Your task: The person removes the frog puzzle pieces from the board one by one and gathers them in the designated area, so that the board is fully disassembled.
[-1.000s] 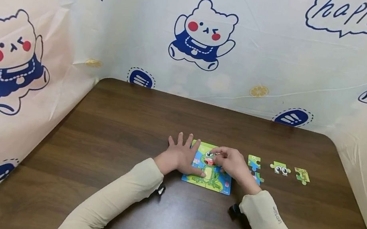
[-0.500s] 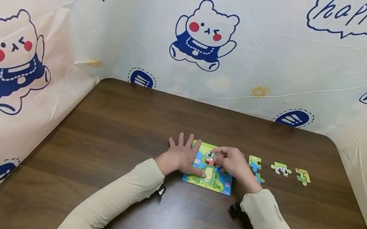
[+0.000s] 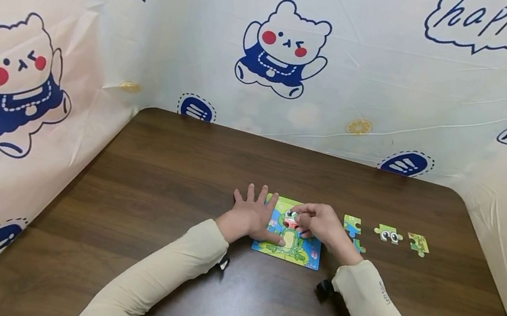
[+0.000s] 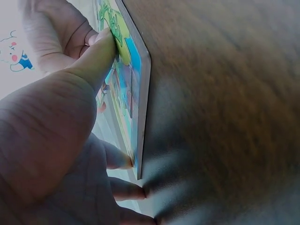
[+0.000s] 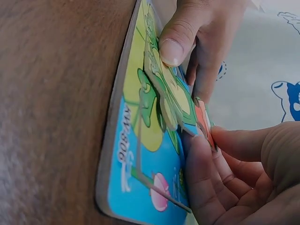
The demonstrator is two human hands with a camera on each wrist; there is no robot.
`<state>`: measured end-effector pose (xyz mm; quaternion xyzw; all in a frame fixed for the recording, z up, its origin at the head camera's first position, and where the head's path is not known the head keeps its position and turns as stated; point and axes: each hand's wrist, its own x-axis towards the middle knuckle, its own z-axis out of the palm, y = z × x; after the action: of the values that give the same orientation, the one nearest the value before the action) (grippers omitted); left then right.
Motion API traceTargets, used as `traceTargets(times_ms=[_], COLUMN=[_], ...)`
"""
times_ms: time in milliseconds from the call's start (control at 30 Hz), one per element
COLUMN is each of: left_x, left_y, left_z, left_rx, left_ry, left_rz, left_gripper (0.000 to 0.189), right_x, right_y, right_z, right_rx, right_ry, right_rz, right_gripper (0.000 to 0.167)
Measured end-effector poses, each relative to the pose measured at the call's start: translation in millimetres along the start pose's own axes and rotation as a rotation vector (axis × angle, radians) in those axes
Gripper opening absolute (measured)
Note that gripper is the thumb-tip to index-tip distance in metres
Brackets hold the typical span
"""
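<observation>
A frog jigsaw puzzle board [image 3: 258, 246] lies on the brown table. My left hand [image 3: 251, 216] spreads over its left side, fingers straight. The left thumb [image 4: 101, 49] presses on a frog-belly piece [image 5: 176, 91], which sits slightly raised from the board in the right wrist view. My right hand [image 3: 321, 228] pinches a red-and-green puzzle piece [image 5: 202, 119] between thumb and fingertips. That piece stands tilted at the upper edge of the belly piece, close over the board; the right fingers partly cover it.
To the right of the board lie several loose pieces: a blue-green one [image 3: 351, 225], another [image 3: 359, 245] partly behind the right wrist, one with two eyes [image 3: 389, 235] and a green-brown one [image 3: 418, 244]. A printed cloth [image 3: 191, 47] hangs round the table [image 3: 171, 166].
</observation>
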<state>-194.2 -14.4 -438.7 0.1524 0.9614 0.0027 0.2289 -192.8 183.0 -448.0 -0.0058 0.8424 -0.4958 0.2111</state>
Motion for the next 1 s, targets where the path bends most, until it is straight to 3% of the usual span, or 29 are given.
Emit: traceTargets(times_ms=[667, 1000], left_x=[1.0, 1.0], left_y=[0.5, -1.5], left_z=[0.7, 2.2], left_rx=[0.003, -0.012], left_ry=[-0.001, 0.007], left_rz=[-0.006, -0.001], left_gripper=[0.120, 0.121], right_x=[3.0, 0.0], right_y=[3.2, 1.3], right_z=[1.6, -3.0], right_rx=[0.054, 0.081], right_ry=[0.032, -0.025], right_rz=[0.054, 0.037], right_gripper=[0.029, 0.029])
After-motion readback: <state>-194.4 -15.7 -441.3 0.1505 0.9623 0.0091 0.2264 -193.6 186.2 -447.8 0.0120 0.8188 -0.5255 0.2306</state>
